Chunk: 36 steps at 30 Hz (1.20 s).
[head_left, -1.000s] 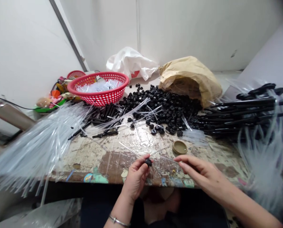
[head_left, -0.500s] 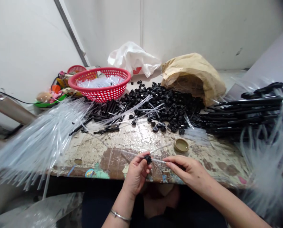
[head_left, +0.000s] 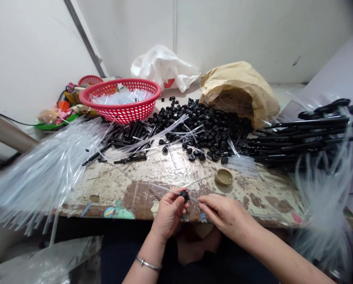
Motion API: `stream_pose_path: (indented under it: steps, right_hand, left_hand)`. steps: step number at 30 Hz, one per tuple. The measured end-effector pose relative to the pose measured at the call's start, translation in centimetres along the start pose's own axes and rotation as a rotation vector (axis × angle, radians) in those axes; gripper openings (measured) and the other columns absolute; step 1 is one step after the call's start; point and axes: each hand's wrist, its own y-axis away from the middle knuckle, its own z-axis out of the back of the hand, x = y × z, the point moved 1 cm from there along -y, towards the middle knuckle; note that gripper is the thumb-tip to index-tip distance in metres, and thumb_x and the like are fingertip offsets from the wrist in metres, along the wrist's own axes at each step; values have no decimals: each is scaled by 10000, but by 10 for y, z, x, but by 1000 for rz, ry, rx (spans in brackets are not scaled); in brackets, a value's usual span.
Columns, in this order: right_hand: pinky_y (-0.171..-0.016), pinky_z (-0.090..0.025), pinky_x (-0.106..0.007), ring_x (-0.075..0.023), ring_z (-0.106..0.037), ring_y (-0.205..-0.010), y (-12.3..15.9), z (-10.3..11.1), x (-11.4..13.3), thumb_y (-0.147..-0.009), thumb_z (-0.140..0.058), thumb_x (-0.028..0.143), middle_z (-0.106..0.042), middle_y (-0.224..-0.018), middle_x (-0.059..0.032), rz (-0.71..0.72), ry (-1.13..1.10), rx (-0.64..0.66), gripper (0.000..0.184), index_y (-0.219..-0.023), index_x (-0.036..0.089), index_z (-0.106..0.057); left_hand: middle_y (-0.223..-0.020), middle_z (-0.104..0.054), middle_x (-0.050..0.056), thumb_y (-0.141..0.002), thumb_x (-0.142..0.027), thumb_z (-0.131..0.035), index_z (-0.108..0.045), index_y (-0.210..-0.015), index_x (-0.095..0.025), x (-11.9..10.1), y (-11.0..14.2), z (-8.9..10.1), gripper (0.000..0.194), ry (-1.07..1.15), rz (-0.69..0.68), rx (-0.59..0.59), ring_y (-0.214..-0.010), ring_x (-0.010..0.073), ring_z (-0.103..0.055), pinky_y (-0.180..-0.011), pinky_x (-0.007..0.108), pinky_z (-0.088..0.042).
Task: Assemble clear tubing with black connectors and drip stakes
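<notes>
Near the front edge of the worn table, my left hand pinches a small black plastic cap between thumb and fingers. My right hand grips a thin clear plastic tube in its fingertips, just right of the cap. The tube's left end meets the cap; whether it sits inside cannot be made out. Beyond the hands spreads a large heap of similar black caps. A shallow olive-brown dish lies a little above my right hand.
Bundles of clear tubes lie at left and hang at right. A red basket holds clear pieces. Black pump parts pile up at right. A brown paper bag and a white bag stand at the back.
My right hand has come closer to my left, and less of the tube shows between them. The whole view has shifted slightly; the cap is still in my left fingers.
</notes>
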Motion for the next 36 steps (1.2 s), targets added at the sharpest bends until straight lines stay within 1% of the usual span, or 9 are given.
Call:
stream_pose_path:
  steps: [6, 9, 13, 16, 19, 23, 29, 32, 36]
  right_hand:
    - [-625, -448, -237, -144, -610, -714, -3, 0, 2, -874, -397, 258, -637, -771, -31, 30, 53, -26, 234, -892, 224, -628]
    - [-626, -443, -241, -147, -604, -715, -4, -1, 4, -885, -374, 262, -629, -760, -40, 38, 62, -35, 260, -875, 211, -628]
    - [-654, -439, -247, -144, -591, -724, -6, -3, 2, -889, -358, 251, -615, -753, -40, 54, 18, -19, 269, -868, 198, -621]
    - [-646, -432, -243, -138, -580, -711, -7, -5, 1, -884, -367, 248, -608, -737, -33, 66, 2, -11, 258, -832, 197, -614]
    - [-632, -427, -241, -135, -573, -690, -8, -6, 1, -881, -374, 240, -607, -728, -33, 66, -24, -1, 258, -803, 191, -615]
    - [-650, -430, -245, -139, -572, -698, -10, -9, 2, -881, -370, 233, -612, -727, -40, 70, -80, 7, 266, -792, 188, -617]
    - [-638, -405, -249, -142, -560, -692, -13, -8, -2, -878, -385, 233, -615, -721, -33, 97, -91, 1, 250, -784, 186, -612]
    - [-646, -404, -247, -141, -559, -699, -14, -10, -2, -879, -383, 230, -615, -730, -34, 82, -109, 22, 256, -775, 184, -611]
    - [-656, -421, -242, -139, -569, -693, -12, -14, 0, -880, -378, 241, -624, -732, -37, 43, -145, 24, 272, -785, 189, -627]
  left_hand:
    - [-713, -643, 33, -588, -275, -752, -675, -893, -155, 0, 0, 0, 337, -48, 11, 32, -530, 75, -529, -481, 186, -362]
    - [-720, -647, 37, -591, -274, -750, -674, -894, -154, 1, 0, 1, 335, -44, 14, 23, -532, 77, -532, -481, 186, -365]
    - [-708, -636, 26, -603, -245, -743, -674, -880, -150, 1, 0, 0, 301, -65, 6, 34, -520, 81, -544, -459, 182, -361]
    - [-706, -628, 18, -614, -234, -735, -676, -869, -149, 1, 0, -1, 275, -71, 3, 45, -510, 75, -548, -448, 174, -360]
    - [-704, -628, 21, -612, -246, -737, -677, -875, -143, 0, 1, -1, 289, -53, 10, 40, -503, 72, -544, -448, 175, -369]
    - [-699, -626, 18, -596, -258, -748, -679, -870, -138, -1, 1, -2, 307, -48, 9, 37, -498, 67, -543, -444, 168, -370]
    - [-689, -623, 17, -580, -260, -759, -682, -846, -136, -2, 1, -2, 304, -67, 31, 50, -490, 71, -546, -430, 169, -356]
    - [-687, -617, 14, -595, -254, -751, -677, -861, -139, -2, 1, -2, 299, -80, 39, 47, -494, 65, -544, -434, 165, -353]
    - [-688, -597, 1, -656, -257, -707, -660, -878, -150, 0, 2, -2, 252, -105, 29, 40, -508, 62, -541, -446, 165, -362]
